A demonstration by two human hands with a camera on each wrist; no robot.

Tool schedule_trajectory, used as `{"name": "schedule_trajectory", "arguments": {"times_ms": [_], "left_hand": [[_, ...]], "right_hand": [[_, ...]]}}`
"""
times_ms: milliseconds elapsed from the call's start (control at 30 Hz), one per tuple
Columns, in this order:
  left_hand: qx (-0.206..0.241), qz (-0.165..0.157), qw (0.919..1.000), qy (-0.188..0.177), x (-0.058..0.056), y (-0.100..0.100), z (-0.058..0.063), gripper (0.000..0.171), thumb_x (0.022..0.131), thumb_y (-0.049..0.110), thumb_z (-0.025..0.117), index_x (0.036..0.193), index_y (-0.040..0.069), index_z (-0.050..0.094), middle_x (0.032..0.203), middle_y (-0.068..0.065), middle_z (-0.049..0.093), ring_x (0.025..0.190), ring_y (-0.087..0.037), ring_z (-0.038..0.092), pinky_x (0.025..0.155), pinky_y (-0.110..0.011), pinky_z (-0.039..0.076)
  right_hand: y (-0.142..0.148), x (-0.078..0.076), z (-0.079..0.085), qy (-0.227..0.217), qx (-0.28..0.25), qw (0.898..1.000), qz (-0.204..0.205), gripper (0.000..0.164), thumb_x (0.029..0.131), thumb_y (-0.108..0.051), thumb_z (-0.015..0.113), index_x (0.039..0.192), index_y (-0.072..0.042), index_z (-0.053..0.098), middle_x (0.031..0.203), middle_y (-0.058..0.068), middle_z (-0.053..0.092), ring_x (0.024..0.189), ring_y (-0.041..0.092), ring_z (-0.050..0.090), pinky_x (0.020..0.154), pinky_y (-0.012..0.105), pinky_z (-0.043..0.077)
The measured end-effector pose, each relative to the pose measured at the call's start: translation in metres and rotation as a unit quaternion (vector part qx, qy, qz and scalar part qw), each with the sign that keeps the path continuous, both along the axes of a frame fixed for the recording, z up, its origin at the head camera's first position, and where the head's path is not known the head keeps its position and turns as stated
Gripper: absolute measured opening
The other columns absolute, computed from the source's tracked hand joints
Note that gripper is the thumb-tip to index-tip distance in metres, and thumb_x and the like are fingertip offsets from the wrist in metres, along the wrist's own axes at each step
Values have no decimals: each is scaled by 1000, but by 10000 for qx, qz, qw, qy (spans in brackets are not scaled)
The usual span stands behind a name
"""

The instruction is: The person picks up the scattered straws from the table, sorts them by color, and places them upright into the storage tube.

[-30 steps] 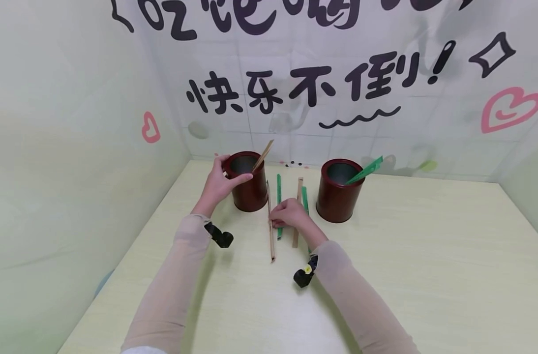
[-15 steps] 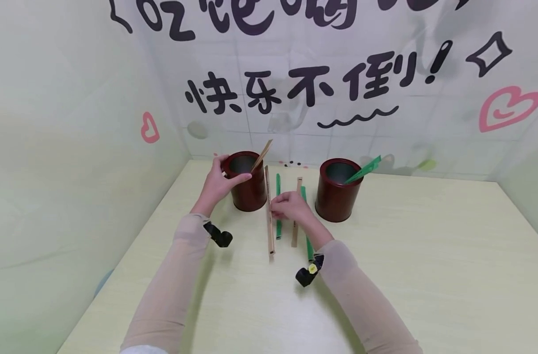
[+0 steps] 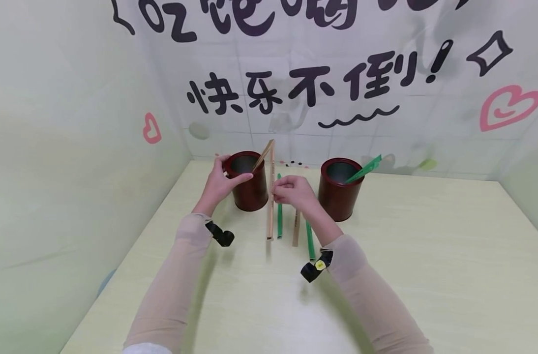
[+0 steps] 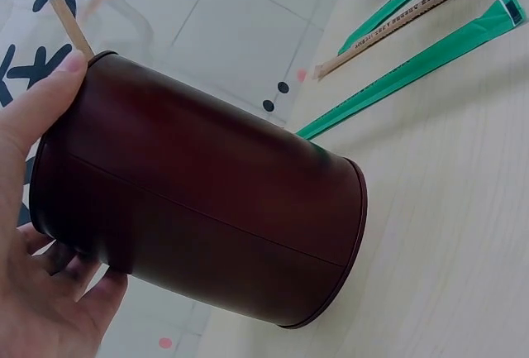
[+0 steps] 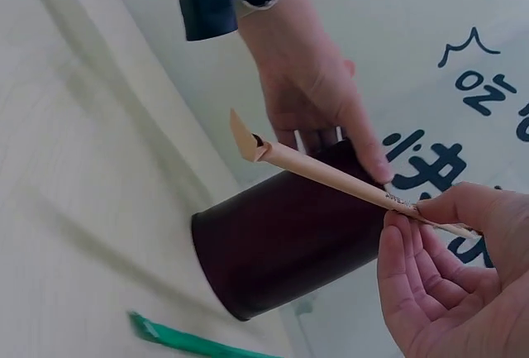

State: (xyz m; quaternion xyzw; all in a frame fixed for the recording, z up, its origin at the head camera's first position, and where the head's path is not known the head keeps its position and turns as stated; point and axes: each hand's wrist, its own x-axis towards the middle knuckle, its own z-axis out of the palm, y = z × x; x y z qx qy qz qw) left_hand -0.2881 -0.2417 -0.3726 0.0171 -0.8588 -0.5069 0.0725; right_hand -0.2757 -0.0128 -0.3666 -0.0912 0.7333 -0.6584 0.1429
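Observation:
My left hand (image 3: 219, 186) grips the upper part of a dark red cylindrical canister (image 3: 250, 194), thumb on the near side of its rim, fingers round the far side. Brown paper-wrapped sticks (image 3: 264, 155) lean out of this canister. Between thumb and fingers, my right hand (image 3: 297, 191) pinches another slim brown paper-wrapped stick (image 5: 331, 177). That stick is raised off the table just right of the canister, its printed wrapper visible in the right wrist view. What is inside the wrappers cannot be seen.
A second dark red canister (image 3: 338, 202) stands to the right, with green wrapped sticks (image 3: 367, 169) leaning out. Between the canisters lie a green stick (image 3: 280, 223), a brown stick (image 3: 296, 231) and another green stick (image 3: 311, 243). A lettered wall sheet (image 3: 291, 118) closes off the back.
The brown stick in my right hand has risen from the table and moved away from me, towards the canister's rim height. My left hand has stayed on the canister.

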Motion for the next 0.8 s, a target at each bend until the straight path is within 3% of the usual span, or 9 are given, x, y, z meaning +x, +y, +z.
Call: {"name": "schedule_trajectory", "arguments": {"times_ms": [233, 433, 800], "left_hand": [[26, 40, 10000, -53, 1, 0, 0, 95, 84, 41, 79, 154, 10, 22, 155, -16, 39, 143, -32, 40, 114, -50, 41], [32, 44, 9999, -112, 1, 0, 1, 95, 84, 40, 78, 155, 11, 22, 156, -16, 38, 144, -32, 39, 114, -50, 41], [11, 10, 10000, -30, 0, -1, 1, 91, 87, 34, 77, 155, 9, 22, 157, -16, 36, 145, -33, 37, 115, -50, 40]], "right_hand": [[2, -5, 28, 505, -317, 9976, -338, 22, 94, -6, 63, 112, 7, 61, 94, 12, 68, 71, 7, 65, 77, 27, 61], [-2, -7, 49, 1015, -834, 9887, -727, 20, 95, -5, 62, 111, 7, 59, 89, 7, 64, 72, 6, 66, 79, 27, 61], [-13, -6, 49, 1715, -1911, 9582, -1260, 12, 94, 0, 63, 104, 3, 58, 91, 1, 63, 79, 4, 67, 80, 23, 60]]}}
